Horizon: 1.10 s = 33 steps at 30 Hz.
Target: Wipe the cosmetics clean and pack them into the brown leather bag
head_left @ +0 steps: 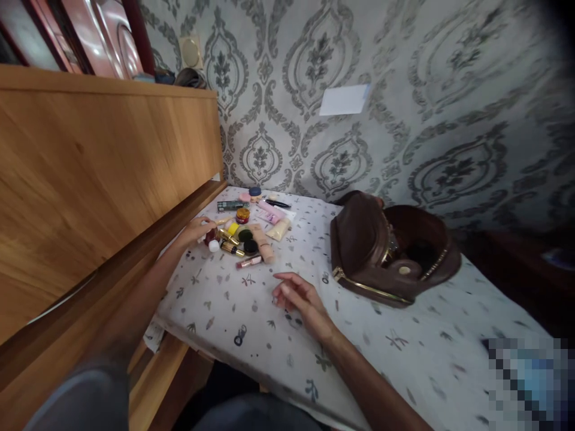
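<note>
At the left edge of a group of cosmetics, my left hand [196, 231] is closed round a small dark red bottle [211, 236] with a white cap. Beside it lie gold-and-black tubes [232, 248], a yellow-capped item [232, 228] and an amber jar with a red base [242, 216]. Dark round containers [250, 246], a beige tube [263, 244] and a pink lip gloss tube [248, 261] are close by. My right hand [300, 297] hovers over the patterned cloth, nearer to me than the cosmetics. It holds nothing, with fingers loosely bent and apart.
A brown handbag [359, 239] stands unzipped on the right of the table [278, 353]. Pink and cream tubes [272, 212] lie farther back, near a dark green cylinder [232, 205]. A wooden panel [112, 149] borders the left side, and patterned wallpaper rises behind.
</note>
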Motion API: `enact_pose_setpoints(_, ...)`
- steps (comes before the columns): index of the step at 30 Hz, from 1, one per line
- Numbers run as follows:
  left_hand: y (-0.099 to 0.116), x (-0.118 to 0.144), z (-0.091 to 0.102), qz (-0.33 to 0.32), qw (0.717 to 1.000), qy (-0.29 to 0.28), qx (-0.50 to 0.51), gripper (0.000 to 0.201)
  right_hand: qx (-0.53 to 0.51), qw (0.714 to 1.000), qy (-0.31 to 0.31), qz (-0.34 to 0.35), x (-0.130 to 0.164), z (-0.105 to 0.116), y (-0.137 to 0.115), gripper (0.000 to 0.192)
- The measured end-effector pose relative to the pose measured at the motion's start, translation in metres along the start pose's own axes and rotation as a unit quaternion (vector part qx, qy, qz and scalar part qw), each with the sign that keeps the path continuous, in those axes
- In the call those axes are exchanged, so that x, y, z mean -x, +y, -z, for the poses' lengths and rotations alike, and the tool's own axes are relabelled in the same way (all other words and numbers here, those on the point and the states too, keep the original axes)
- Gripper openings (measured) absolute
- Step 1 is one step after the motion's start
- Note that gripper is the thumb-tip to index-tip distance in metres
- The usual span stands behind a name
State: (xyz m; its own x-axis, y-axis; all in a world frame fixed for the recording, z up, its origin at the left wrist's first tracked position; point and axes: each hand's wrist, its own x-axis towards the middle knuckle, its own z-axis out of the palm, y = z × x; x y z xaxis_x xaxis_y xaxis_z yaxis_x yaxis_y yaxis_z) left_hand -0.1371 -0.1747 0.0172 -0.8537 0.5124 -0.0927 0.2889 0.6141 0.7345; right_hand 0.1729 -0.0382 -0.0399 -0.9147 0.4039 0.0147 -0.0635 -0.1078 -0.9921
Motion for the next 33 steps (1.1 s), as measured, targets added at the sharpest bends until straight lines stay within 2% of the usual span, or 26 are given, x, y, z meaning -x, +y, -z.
enact_pose_setpoints(3, 0.011, 0.027, -0.018, 0.002, 0.996, -0.035, 0.077, 0.031, 0.1, 0.994, -0.017, 0.051, 0.001, -0.012, 0.006, 0.054)
enact_pose_setpoints(7, 0.031, 0.071, -0.065, 0.012, 0.982, -0.113, 0.149, 0.03, 0.246, 0.956, 0.018, 0.16, 0.003, -0.026, 0.013, 0.074)
enact_pose_setpoints(11, 0.051, 0.106, -0.098, 0.024, 0.968, -0.174, 0.182, 0.025, 0.354, 0.895, 0.064, 0.263, 0.01, -0.022, 0.018, 0.049)
enact_pose_setpoints(13, 0.059, 0.117, -0.105, 0.027, 0.963, -0.192, 0.189, 0.027, 0.37, 0.879, 0.082, 0.289, 0.013, -0.017, 0.019, 0.042)
enact_pose_setpoints(16, 0.061, 0.124, -0.11, 0.004, 0.95, -0.224, 0.218, 0.036, 0.365, 0.871, 0.107, 0.312, 0.017, -0.01, 0.018, 0.038)
enact_pose_setpoints(19, 0.054, 0.122, -0.114, -0.039, 0.926, -0.27, 0.26, 0.047, 0.341, 0.868, 0.13, 0.336, 0.018, -0.009, 0.016, 0.029)
enact_pose_setpoints(21, 0.046, 0.118, -0.115, -0.07, 0.927, -0.285, 0.235, 0.051, 0.323, 0.876, 0.133, 0.332, 0.018, -0.009, 0.013, 0.025)
enact_pose_setpoints(22, 0.043, 0.115, -0.114, -0.096, 0.937, -0.269, 0.199, 0.052, 0.313, 0.884, 0.135, 0.321, 0.017, -0.009, 0.011, 0.024)
enact_pose_setpoints(24, 0.039, 0.112, -0.111, -0.159, 0.963, -0.191, 0.102, 0.048, 0.295, 0.9, 0.137, 0.289, 0.016, -0.008, 0.009, 0.022)
enact_pose_setpoints(26, 0.04, 0.112, -0.107, -0.216, 0.97, -0.101, 0.046, 0.042, 0.282, 0.91, 0.141, 0.268, 0.014, -0.007, 0.007, 0.019)
enact_pose_setpoints(27, 0.043, 0.114, -0.106, -0.237, 0.967, -0.072, 0.051, 0.041, 0.278, 0.913, 0.143, 0.263, 0.013, -0.006, 0.007, 0.018)
enact_pose_setpoints(30, 0.056, 0.128, -0.11, -0.287, 0.947, -0.039, 0.137, 0.044, 0.278, 0.914, 0.142, 0.26, 0.012, -0.005, 0.007, 0.018)
enact_pose_setpoints(33, 0.064, 0.145, -0.124, -0.338, 0.923, -0.051, 0.179, 0.042, 0.287, 0.912, 0.136, 0.26, 0.013, -0.004, 0.007, 0.016)
